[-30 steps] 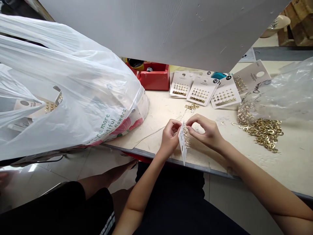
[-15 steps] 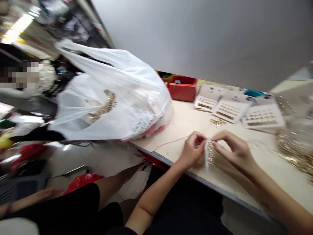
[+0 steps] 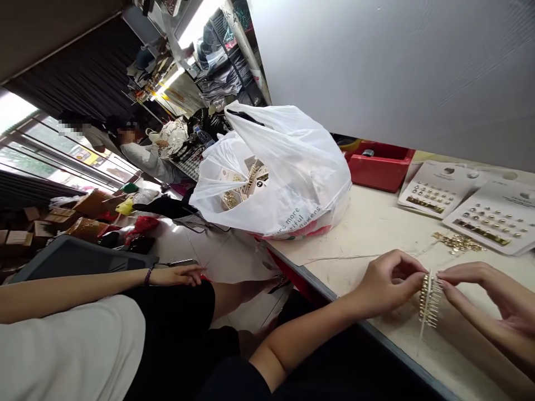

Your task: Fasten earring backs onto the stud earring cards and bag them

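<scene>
My left hand pinches the left side of a small white earring card held edge-on, with gold studs along it. My right hand pinches the same card from the right, fingertips on the studs. Both hands hover just above the cream table near its front edge. A small heap of loose gold pieces lies on the table behind the card.
A white plastic bag holding more cards sits at the table's left end. A red tray and filled earring cards lie at the back. A person's arm rests on a knee at my left; other people sit further off.
The view has swung left and up, so the hands and card now sit at the lower right. The room and a neighbouring person's arm have come into view. Both hands keep hold of the card.
</scene>
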Available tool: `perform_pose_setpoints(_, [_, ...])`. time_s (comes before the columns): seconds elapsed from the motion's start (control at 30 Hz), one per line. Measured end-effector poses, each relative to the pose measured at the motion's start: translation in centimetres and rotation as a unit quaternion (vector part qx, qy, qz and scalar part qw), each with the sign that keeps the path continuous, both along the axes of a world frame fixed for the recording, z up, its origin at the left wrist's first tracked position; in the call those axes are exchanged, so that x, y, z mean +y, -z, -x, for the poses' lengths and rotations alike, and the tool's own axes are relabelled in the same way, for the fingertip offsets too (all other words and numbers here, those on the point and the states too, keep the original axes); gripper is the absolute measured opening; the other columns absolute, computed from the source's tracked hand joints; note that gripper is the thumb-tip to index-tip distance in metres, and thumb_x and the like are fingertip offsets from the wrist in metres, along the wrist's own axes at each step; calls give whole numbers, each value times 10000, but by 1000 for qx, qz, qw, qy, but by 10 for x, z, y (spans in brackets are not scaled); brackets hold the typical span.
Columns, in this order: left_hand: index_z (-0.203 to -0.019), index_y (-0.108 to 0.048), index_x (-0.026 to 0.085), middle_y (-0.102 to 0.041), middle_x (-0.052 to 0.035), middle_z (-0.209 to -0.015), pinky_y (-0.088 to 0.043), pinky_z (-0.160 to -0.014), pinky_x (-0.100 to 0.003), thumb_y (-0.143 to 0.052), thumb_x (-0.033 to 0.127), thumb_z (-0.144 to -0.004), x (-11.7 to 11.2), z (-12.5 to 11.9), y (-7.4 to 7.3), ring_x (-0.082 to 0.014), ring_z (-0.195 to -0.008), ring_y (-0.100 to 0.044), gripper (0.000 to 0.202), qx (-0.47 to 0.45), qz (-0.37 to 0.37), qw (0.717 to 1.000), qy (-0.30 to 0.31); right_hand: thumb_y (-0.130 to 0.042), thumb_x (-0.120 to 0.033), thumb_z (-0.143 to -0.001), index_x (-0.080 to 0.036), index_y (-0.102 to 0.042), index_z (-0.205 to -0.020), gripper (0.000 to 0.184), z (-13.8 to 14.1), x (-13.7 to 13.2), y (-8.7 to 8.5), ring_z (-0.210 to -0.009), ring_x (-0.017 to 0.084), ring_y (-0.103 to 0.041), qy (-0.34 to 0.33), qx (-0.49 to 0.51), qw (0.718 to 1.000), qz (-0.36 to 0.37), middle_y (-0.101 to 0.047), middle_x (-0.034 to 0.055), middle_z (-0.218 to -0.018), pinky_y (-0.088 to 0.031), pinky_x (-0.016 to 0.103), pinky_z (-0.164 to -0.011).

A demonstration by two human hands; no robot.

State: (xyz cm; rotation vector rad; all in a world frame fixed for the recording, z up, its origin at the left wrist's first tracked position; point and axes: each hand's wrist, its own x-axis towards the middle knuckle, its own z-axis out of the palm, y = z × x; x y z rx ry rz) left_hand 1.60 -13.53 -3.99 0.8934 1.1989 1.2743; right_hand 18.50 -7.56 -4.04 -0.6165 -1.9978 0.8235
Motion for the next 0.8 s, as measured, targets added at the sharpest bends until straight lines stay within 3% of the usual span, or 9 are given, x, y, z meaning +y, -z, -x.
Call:
perform_pose_setpoints(0.13, [-863,-610,107,-608,-36,-819,-444,-743,-234,-848,478,-687,0,1,-7,-108,-767,-568,476,2,0,1000,-9,-624,-197,-946,-213,-623,-1027,82,7,-6,-8,-834,173,-615,-17,27,1000,-4,-617,40,-915,-506,281,-724])
perform_pose_setpoints(0.33, [-765,-592,98,-598,-38,-784,-438,-703,-234,-890,449,-626,1,2,-6,-109,-727,-563,481,-10,-31,999,-36,-608,-82,-936,-209,-643,-1057,179,14,-14,0,-904,152,-643,-16,84,994,62,-647,52,-980,-544,230,-801])
perform_pose_setpoints(0.6, [-785,-556,111,-585,-20,-769,-405,-697,-227,-886,423,-646,2,0,-4,-98,-715,-542,475,-50,-11,998,-33,-585,-108,-968,-213,-636,-1086,167,13,-15,4,-957,144,-638,0,62,996,61,-647,55,-1028,-528,226,-855])
perform_pose_setpoints(0.8, [-796,-559,110,-606,-34,-802,-419,-736,-240,-871,404,-675,2,-2,-7,-113,-761,-565,445,-32,-1,999,-25,-571,-136,-983,-215,-623,-1094,146,9,-10,1,-948,142,-633,11,25,999,47,-642,43,-1029,-520,245,-850])
